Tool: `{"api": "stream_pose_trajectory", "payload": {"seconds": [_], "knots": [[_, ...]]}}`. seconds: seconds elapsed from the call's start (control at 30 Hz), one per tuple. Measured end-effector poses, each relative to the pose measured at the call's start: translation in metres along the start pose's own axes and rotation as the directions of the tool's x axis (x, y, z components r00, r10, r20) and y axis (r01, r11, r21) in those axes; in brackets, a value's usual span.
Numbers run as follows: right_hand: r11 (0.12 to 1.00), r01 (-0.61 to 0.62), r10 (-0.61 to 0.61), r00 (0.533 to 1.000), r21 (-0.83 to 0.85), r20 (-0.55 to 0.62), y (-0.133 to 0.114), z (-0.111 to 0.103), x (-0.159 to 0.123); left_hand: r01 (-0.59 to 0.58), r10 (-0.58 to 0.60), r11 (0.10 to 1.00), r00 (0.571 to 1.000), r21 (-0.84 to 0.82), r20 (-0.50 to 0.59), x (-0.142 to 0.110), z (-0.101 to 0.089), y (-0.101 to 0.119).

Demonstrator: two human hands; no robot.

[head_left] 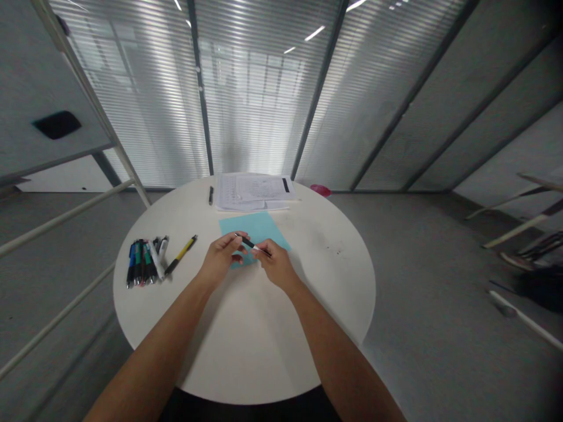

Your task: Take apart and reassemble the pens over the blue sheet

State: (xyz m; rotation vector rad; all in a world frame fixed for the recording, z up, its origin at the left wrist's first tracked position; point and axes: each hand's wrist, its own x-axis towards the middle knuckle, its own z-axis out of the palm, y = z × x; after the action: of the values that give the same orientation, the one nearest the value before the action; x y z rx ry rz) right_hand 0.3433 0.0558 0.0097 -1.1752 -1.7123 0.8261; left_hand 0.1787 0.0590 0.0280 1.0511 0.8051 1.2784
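Note:
A black and white pen (248,242) is held between my two hands, above a light blue sheet of paper (259,224). My left hand (223,255) pinches its left end between thumb and fingers. On the other end, the fingers of my right hand (275,261) are closed round the barrel. Left of my hands lies a yellow and black pen (181,255), and beyond it a cluster of several pens (143,264) in blue, green, black and white.
Printed papers (250,190) are stacked at the far side of the round white table (246,357), with a dark pen (211,195) beside them. A whiteboard stand (94,102) rises at the left. Something pink (321,190) shows behind the table's far right edge.

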Motion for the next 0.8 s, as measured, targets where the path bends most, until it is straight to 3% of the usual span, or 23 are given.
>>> {"api": "stream_pose_trajectory", "payload": {"seconds": [0.2,0.4,0.63,0.8], "knots": [[0.998,0.07,-0.07,0.995,-0.001,0.074,-0.0078,-0.0017,-0.0017,0.018,-0.018,1.0,1.0,0.007,0.003,-0.0009,0.0004,0.0014],[0.998,0.031,-0.028,0.998,0.053,-0.054,-0.0013,0.0014,-0.0001,0.016,-0.012,0.999,0.997,-0.044,0.076,-0.0011,-0.0015,0.001],[0.999,0.054,-0.054,0.996,0.005,0.078,-0.0073,-0.0048,-0.0011,0.043,-0.033,0.995,0.993,-0.088,0.11,-0.0001,-0.0013,-0.0005],[0.998,0.031,-0.032,0.999,0.058,0.014,-0.0076,-0.0013,-0.0013,0.055,-0.044,0.993,0.994,-0.103,0.103,-0.001,0.0002,0.0024]]}}
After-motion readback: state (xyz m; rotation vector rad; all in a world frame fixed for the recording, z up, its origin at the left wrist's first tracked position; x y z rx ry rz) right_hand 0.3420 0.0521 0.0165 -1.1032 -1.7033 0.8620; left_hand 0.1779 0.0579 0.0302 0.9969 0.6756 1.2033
